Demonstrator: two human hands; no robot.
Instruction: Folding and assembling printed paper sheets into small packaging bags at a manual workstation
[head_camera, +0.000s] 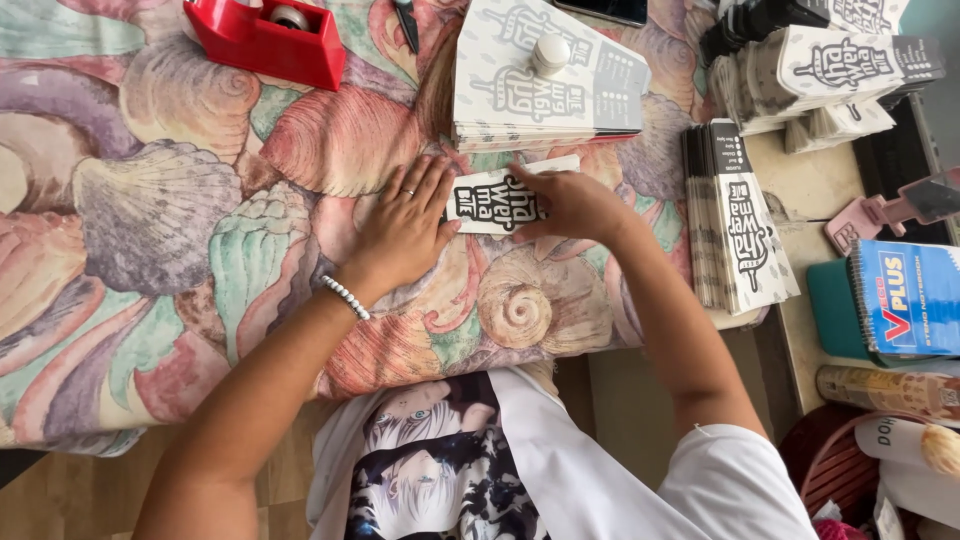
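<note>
A small flat white printed carton (497, 200) lies on the seashell-patterned tablecloth (150, 220) in front of me. My left hand (405, 225), with a ring and a white bead bracelet, lies flat, fingers spread, pressing the carton's left end. My right hand (570, 203) presses down on its right end, fingers curled over the edge. Just beyond the hands sits a stack of flat printed cartons (540, 75) with a small white round knob (550, 50) resting on top.
A red tape dispenser (265, 35) stands at the back. Upright bundled cartons (740, 220) sit to the right, with more folded stacks (830, 70) behind. A blue spiral notebook (905, 300), a pink tool (890, 210) and a basket (850, 460) are at far right.
</note>
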